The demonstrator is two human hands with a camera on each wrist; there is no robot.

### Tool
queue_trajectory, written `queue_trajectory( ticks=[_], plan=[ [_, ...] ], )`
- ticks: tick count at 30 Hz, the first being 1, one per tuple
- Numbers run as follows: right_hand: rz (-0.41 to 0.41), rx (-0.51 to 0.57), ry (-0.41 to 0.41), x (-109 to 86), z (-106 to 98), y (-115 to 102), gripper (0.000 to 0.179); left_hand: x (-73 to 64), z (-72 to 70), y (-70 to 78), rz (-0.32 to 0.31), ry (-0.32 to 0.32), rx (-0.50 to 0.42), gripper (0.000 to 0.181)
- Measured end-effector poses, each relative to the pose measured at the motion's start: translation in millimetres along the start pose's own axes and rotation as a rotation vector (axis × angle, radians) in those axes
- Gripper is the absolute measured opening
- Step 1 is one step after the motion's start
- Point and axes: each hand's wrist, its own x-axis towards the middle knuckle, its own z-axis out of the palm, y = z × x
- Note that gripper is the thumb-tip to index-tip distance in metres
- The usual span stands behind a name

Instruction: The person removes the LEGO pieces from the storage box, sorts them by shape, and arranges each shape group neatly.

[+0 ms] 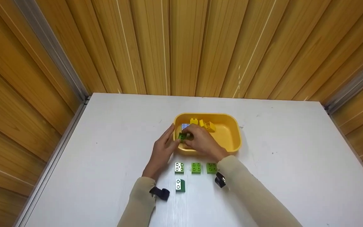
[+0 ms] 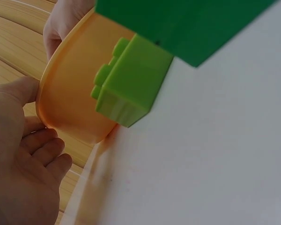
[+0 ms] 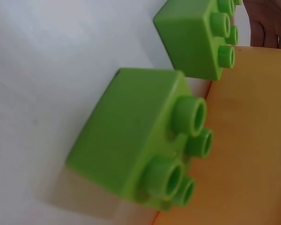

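Note:
My right hand [image 1: 202,140] reaches over the front left of a yellow tub [image 1: 230,138] and pinches a dark green brick [image 1: 182,136] between thumb and fingers. My left hand [image 1: 162,149] lies along the tub's left side with its fingers fairly straight, thumb near that brick. In the left wrist view, the left thumb and fingertips touch the tub's rim, the other fingers loosely bent. A blue brick [image 1: 185,126] and several yellow bricks [image 1: 210,126] lie in the tub. The right wrist view does not show what the right hand pinches.
In front of the tub, a row on the white table [image 1: 131,132] holds a green brick [image 1: 179,167] and two lime green bricks [image 1: 196,167]. A dark green brick [image 1: 180,185] sits nearer me. Wood-patterned panels [image 1: 184,47] stand behind the table.

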Motion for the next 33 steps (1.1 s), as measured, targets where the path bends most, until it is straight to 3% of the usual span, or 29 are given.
queue_trajectory(
  ticks=[16,24,33],
  plan=[
    [0.1,0.038,-0.05,-2.2,-0.9,0.3,0.036,-2.2,5.4,-1.7,-0.017,-0.001,-0.02,0.064],
    [0.068,0.005,0.007,-4.5,-3.8,3.1,0.04,-0.7,6.6,0.5,-0.002,-0.012,-0.012,0.066],
    [0.07,0.091,0.087,-17.5,-11.1,4.3,0.054,-0.7,11.3,0.0,0.001,-0.016,-0.006,0.067]
  ],
)
